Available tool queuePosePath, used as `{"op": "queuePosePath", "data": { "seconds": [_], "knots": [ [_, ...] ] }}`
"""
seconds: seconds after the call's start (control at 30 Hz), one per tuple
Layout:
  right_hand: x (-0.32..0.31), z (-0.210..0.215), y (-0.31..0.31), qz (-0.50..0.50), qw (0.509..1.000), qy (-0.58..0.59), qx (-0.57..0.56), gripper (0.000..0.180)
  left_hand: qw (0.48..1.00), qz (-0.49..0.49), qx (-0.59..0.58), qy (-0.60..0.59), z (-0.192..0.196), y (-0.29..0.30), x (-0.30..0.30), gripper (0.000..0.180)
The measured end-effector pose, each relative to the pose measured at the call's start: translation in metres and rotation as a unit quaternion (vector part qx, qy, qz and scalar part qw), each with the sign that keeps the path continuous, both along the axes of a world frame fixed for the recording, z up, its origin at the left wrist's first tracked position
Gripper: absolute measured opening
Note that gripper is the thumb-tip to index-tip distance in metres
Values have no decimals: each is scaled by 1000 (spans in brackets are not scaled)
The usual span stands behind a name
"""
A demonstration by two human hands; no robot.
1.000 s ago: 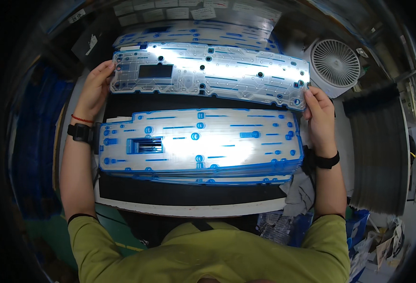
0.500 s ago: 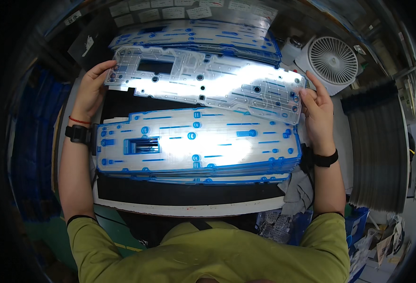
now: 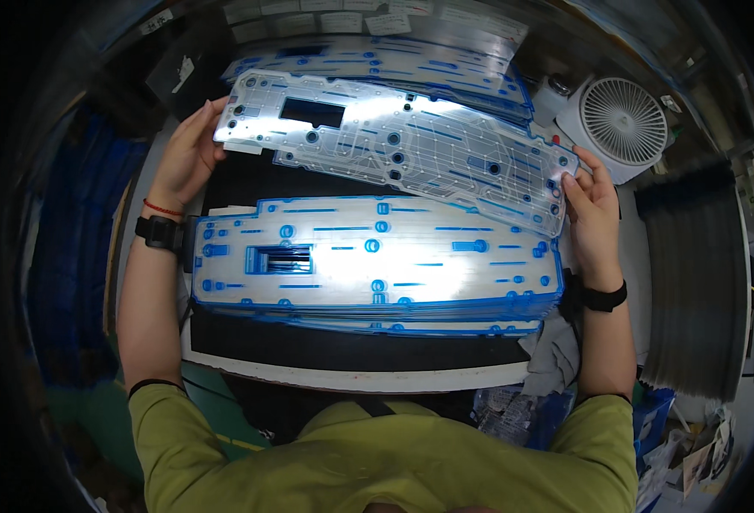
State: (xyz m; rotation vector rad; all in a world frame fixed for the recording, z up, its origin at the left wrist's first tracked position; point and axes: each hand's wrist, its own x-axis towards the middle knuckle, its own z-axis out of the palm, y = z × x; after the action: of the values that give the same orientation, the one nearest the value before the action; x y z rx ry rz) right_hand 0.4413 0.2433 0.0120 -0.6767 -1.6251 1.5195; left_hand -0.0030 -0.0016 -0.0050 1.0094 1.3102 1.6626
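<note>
Left hand (image 3: 187, 158): fingers nearly closed, pinching left end of clear patterned sheet (image 3: 445, 141); fingertips partly hidden. Right hand (image 3: 595, 214): thumb against sheet's right end, other fingers curled loosely around edge, gripping it. Sheet slants, right end nearer person, between blue-edged front stack (image 3: 343, 224) and rear stack (image 3: 428, 70), overlapping both in view; contact with either, cannot tell. Fan (image 3: 623, 120) just beyond right hand.
</note>
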Motion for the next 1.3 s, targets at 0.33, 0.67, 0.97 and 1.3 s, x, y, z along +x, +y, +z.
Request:
{"op": "queuePosePath", "data": {
  "seconds": [0.33,0.67,0.97,1.3],
  "knots": [
    [2,1,1,17,1000,12,-7,40,999,3,-9,-43,2,0,5,63],
    [0,1,0,21,1000,18,6,40,996,58,-60,41,3,0,6,36],
    [6,-2,5,53,998,33,17,47,994,72,-73,38,4,3,6,25],
    [9,-3,10,50,998,42,-4,50,997,68,-8,-38,-5,0,-11,26]
  ]
}}
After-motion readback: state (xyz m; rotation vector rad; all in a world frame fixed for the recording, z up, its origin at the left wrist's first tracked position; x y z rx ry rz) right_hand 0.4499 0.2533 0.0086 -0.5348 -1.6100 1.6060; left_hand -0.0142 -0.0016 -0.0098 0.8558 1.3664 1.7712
